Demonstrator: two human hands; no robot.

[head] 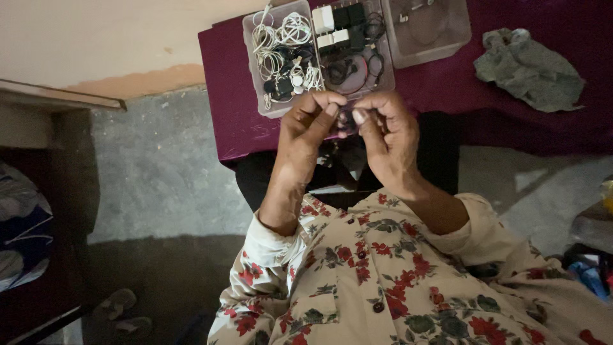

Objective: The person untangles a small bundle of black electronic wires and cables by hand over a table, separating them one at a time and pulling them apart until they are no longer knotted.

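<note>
Two hands pinch a small dark thing above a box of cables.

The small dark thing (345, 121) sits between the left hand (305, 131) and right hand (387, 131), fingers closed narrow on it. It looks light and easy to drop, best held by its edges. Behind, the clear box (255, 76) rests on the purple surface (223, 121).

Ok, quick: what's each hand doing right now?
Left hand: fingers pinched on a small dark item.
Right hand: fingers curled, pinching the same item.
</note>
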